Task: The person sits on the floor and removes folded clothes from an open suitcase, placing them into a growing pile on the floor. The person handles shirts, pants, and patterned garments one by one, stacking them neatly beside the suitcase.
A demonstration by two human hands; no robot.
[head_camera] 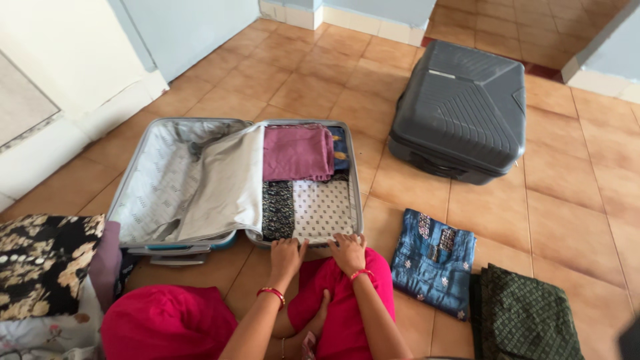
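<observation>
Packing approx. half done: open suitcase (pixel 137 193) on floor holds folded clothes (pixel 303 183) in right half; left hand (pixel 287 255) & right hand (pixel 348 250) press flat, fingers spread, on near edge; blue garment (pixel 433 261) & green garment (pixel 527 320) remain outside.

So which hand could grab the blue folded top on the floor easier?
Probably the right hand. It rests at the open suitcase's near edge, on the same side as the blue folded top. The left hand sits farther away and would have to cross over.
</observation>
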